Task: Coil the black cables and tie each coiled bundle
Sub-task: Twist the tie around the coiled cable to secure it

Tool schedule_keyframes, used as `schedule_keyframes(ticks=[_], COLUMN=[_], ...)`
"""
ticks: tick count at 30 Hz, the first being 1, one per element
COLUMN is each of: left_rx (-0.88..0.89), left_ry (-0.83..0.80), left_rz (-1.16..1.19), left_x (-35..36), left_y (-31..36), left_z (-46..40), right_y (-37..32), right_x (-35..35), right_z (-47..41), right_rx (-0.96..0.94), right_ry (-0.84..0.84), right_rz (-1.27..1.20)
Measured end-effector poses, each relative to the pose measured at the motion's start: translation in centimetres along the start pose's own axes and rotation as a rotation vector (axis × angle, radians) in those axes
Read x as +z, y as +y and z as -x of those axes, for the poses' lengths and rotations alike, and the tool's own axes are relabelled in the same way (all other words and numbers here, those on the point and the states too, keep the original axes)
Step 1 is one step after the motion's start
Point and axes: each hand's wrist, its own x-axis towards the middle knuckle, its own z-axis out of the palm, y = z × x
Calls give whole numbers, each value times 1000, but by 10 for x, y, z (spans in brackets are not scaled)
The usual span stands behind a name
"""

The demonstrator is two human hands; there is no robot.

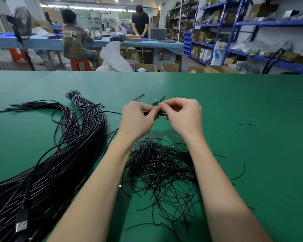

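My left hand [138, 117] and my right hand [182, 114] meet above the green table [234, 105], fingers curled. Between them they pinch a small black coiled cable bundle [160, 113], mostly hidden by the fingers. A thin tie end shows at my right fingertips. A big heap of long black cables [56, 168] runs along the left side, bound with a white tie [75, 96] at its far end. One USB plug [21, 224] lies at the heap's near end. A loose pile of short thin black ties [161, 168] lies between my forearms.
Stray tie pieces [246, 124] lie scattered on the right of the table. Beyond the far edge, two people work at a blue-covered bench [42, 41]. Blue shelving [269, 23] with boxes stands at the right, and cardboard boxes [170, 67] sit on the floor.
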Motion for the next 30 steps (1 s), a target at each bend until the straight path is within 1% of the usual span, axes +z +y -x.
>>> schedule_keyframes(ticks=[1, 6, 11, 13, 15, 17, 20, 22, 25, 28, 30], left_rx=[-51, -310, -549, -580, -582, -595, -670, -734, -770, -763, -722], left_ry=[-2, -24, -139, -231, -318, -386, -453, -451, -383, -266, -190], left_rz=[89, 497, 819, 895, 914, 958, 1064, 1149, 1237, 1211, 1150], left_x=[0, -3, -12, -16, -20, -22, -19, -16, -10, -9, -7], left_y=[-1, -6, -8, -10, -13, -15, -13, -9, -4, -2, -3], left_z=[-1, -5, -4, -4, -4, -4, -2, 1, 3, 2, -1], right_y=[0, 3, 1, -1, -2, -1, -1, -4, -8, -10, -9], right_x=[0, 3, -1, -5, -8, -11, -18, -23, -28, -27, -25], right_z=[0, 5, 7, 7, 6, 7, 7, 6, 4, 4, 4], right_rx=[-12, -162, -269, -304, -331, -319, -268, -265, -321, -385, -419], right_ry=[-6, -106, -179, -207, -219, -227, -264, -307, -342, -281, -234], right_rz=[-27, -8, 13, 14, -9, -35, -97, -114, -70, 92, 225])
